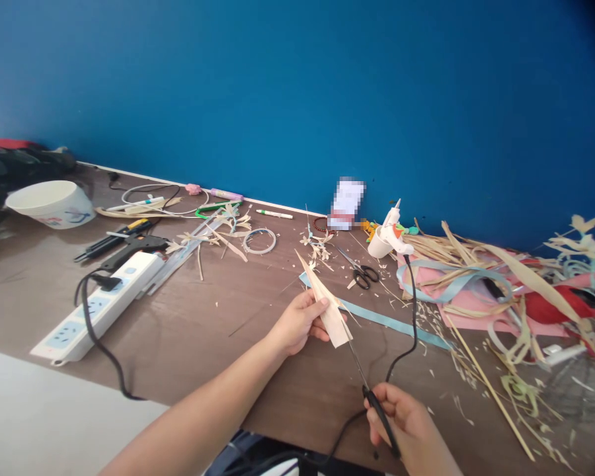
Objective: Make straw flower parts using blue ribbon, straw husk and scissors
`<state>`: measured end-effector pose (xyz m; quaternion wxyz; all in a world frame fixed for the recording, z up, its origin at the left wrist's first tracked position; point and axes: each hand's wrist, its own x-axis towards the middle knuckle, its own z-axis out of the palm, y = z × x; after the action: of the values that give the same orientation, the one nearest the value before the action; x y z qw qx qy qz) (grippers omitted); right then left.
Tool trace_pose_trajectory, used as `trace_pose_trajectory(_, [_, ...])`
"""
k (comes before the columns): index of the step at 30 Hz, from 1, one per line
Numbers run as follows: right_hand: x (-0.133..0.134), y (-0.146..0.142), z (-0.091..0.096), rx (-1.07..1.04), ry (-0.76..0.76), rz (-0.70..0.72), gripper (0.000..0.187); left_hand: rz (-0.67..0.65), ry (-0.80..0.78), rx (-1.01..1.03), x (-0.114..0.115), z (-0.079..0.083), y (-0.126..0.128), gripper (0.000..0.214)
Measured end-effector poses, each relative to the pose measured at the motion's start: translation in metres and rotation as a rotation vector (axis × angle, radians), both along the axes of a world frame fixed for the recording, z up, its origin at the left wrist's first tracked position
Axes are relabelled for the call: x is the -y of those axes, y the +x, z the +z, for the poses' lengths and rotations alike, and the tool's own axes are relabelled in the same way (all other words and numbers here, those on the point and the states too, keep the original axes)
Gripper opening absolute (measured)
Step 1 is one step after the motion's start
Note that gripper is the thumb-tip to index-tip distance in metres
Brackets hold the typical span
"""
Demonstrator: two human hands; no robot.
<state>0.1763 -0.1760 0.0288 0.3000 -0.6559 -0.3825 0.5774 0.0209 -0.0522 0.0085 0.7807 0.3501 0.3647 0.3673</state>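
Note:
Thumb and fingers of my left hand (302, 322) pinch a pale dried husk (335, 325), folded and tapering to a point away from me. My right hand (401, 416) grips scissors (361, 370) by their black handles. Their blades point up and left and meet the near end of the husk; how far apart they stand is hard to make out. Behind the husk a light blue ribbon (396, 324) lies across the table. A second pair of scissors (365, 276) with black handles lies beyond, near a small husk flower (318, 248).
A white glue gun (394, 235) stands in a cup, its black cord (413, 317) running down near my right hand. Ribbons and husks (456, 244) pile up at right. To the left are a power strip (106, 311), a black glue gun (133, 250) and a white bowl (54, 205).

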Motion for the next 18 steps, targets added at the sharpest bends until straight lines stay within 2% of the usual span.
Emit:
trace_pose_trajectory(7, [-0.001,0.007,-0.01,0.082,0.009,0.103,0.015,0.004,-0.001,-0.007,0.0,-0.003,0.001,0.022])
trace_pose_trajectory(12, [-0.002,0.007,-0.011,0.198,0.06,0.102,0.016,0.015,-0.006,-0.014,0.0,-0.004,0.002,0.025])
trace_pose_trajectory(18, [-0.004,0.007,-0.009,0.159,0.055,0.116,0.018,0.008,-0.001,-0.016,0.0,-0.005,0.002,0.024])
